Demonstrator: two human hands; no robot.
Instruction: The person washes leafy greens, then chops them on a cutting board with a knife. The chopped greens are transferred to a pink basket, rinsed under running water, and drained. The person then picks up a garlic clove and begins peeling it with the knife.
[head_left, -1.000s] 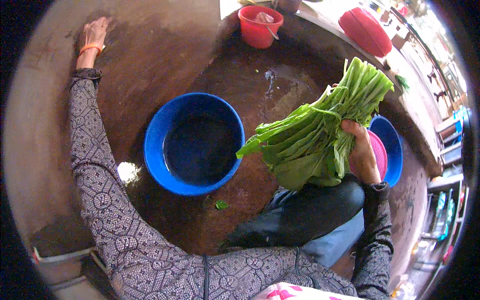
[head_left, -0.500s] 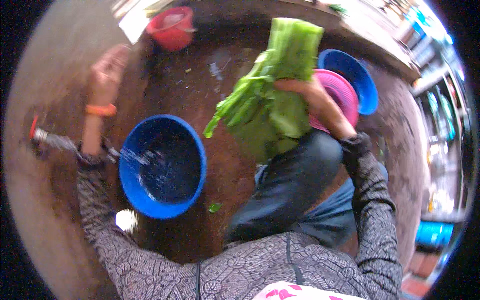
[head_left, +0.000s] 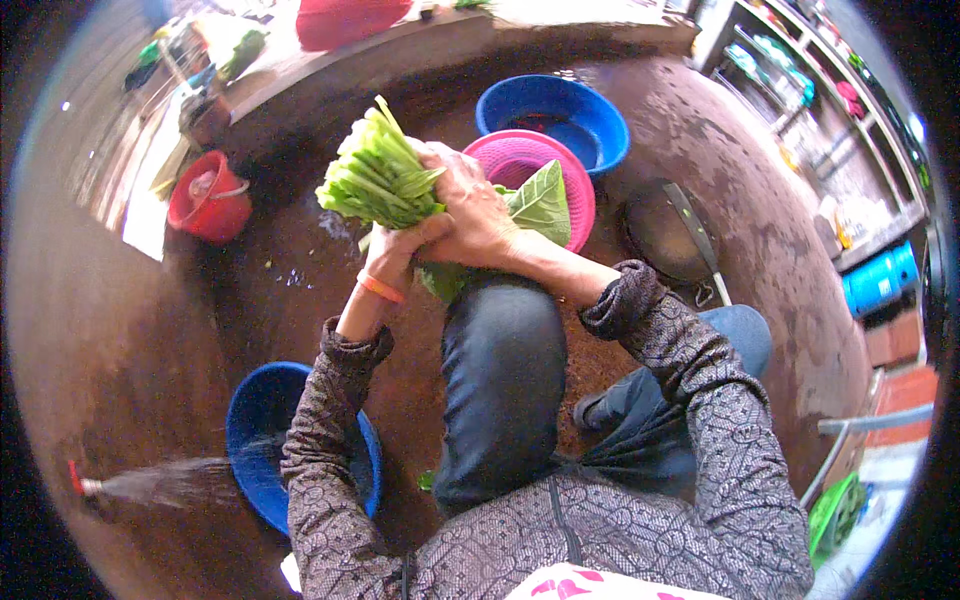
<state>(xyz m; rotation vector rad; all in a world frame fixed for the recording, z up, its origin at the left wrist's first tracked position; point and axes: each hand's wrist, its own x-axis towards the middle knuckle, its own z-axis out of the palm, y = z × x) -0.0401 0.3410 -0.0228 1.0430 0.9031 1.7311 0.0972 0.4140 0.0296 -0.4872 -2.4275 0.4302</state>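
Note:
Both my hands are wrapped round a bunch of leafy greens (head_left: 378, 178), held above my bent knee with its pale stems pointing to the far left. My left hand (head_left: 400, 248) grips it from below, an orange band on the wrist. My right hand (head_left: 468, 200) closes round it from above, next to the left. A broad leaf (head_left: 543, 208) sticks out on the right side of my right hand, over a pink basket (head_left: 583, 205). The rest of the leaves are partly hidden behind my hands and knee.
Water sprays from a red-handled tap (head_left: 82, 484) into a blue basin (head_left: 240, 450) at the left. A second blue basin (head_left: 612, 125) stands beyond the pink basket. A knife (head_left: 695, 228) rests over a dark round pan (head_left: 655, 230). A red bucket (head_left: 215, 215) is far left.
My left hand has come from the far left and taken hold of the bunch beside my right hand. The bunch has moved left, its stems swinging round. The view has shifted.

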